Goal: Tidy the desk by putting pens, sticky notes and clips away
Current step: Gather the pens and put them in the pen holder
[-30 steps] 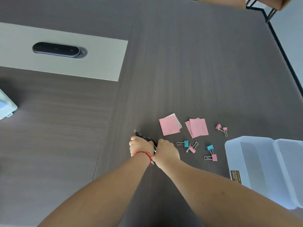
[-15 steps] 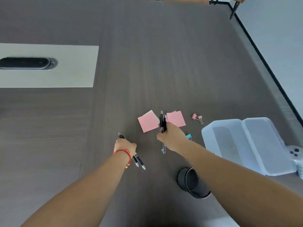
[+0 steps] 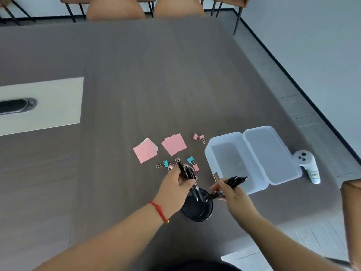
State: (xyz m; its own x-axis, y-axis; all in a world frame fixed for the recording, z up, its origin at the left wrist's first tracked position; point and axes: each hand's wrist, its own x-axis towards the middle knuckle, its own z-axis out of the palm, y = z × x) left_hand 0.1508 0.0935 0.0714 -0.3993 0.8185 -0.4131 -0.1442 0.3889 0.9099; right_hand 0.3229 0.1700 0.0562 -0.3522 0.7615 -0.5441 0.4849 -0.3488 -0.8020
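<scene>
My left hand point(image 3: 175, 187) is curled tight around a bunch of black pens point(image 3: 186, 171), tips angled down into the black round mesh pen cup point(image 3: 197, 209) near me on the dark wood-grain surface point(image 3: 136, 94). My right hand point(image 3: 231, 194) pinches a second black pen bundle point(image 3: 233, 180), its long axis running far-right to near-left, tips at the cup's rim.

Landmark: pen cup point(image 3: 197, 209), on desk point(image 3: 136, 75). Sticky notes point(image 3: 145, 150) and clips point(image 3: 192, 163) lie behind it. Open box point(image 3: 254, 157) behind-right; both pen-holding hands directly over cup.
</scene>
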